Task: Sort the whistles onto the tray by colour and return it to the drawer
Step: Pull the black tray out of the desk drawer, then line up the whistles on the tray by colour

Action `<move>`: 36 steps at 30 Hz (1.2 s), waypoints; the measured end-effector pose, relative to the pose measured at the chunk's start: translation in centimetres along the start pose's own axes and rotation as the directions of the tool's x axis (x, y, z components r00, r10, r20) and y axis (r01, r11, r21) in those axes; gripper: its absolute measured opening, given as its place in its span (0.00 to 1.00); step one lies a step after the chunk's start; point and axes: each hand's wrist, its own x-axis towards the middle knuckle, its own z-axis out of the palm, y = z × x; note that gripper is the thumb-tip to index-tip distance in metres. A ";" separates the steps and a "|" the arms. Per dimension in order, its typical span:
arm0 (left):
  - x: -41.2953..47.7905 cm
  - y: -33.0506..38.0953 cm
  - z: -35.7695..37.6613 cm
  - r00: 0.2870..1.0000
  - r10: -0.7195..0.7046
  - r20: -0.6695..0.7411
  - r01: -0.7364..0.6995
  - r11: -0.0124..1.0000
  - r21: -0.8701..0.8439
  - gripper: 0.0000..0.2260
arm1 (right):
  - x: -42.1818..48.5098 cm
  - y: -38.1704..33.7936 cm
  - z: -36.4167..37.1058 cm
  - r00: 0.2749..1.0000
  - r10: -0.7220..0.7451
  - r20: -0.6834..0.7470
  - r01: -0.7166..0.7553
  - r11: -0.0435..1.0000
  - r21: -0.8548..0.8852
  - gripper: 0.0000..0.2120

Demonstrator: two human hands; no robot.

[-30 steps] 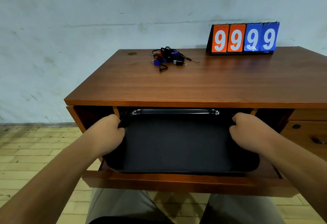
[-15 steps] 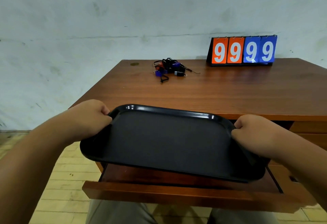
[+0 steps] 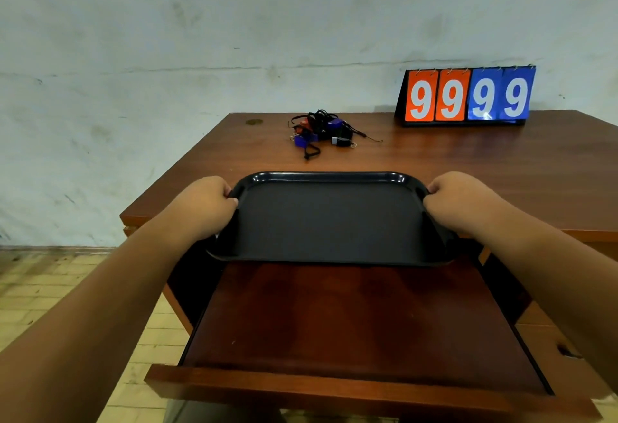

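I hold an empty black tray [image 3: 329, 222] level over the front edge of the wooden desk [image 3: 468, 168]. My left hand [image 3: 204, 205] grips its left rim and my right hand [image 3: 458, 202] grips its right rim. Its far half is over the desktop; its near edge overhangs the open drawer [image 3: 364, 322], which is pulled out and has nothing in it. A tangled pile of whistles [image 3: 322, 133] with black cords lies farther back on the desk: blue, red and black ones show.
A flip scoreboard [image 3: 466, 96] reading 9999, two orange and two blue cards, stands at the back right of the desk. Smaller drawers [image 3: 568, 349] are on the right. A pale wall stands behind the desk, with tiled floor at the left.
Both hands lifted the tray out of the drawer, raised it and carried it forward over the desk's front edge. The drawer now shows its bare wooden bottom.
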 end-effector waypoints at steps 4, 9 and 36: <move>2.4 0.3 1.2 0.999 0.020 -0.050 -0.018 0.999 0.048 0.09 | 2.5 -0.5 0.5 1.000 0.016 -0.004 -0.016 1.000 0.021 0.10; 5.3 0.7 1.7 0.996 0.006 -0.092 -0.008 1.000 -0.025 0.07 | 5.4 -1.2 0.5 1.000 0.007 -0.009 -0.006 0.998 0.058 0.09; 9.5 -0.2 2.7 0.991 -0.115 -0.069 0.089 0.950 -0.298 0.08 | 9.6 -0.9 1.4 0.999 0.042 -0.027 -0.033 0.962 0.273 0.06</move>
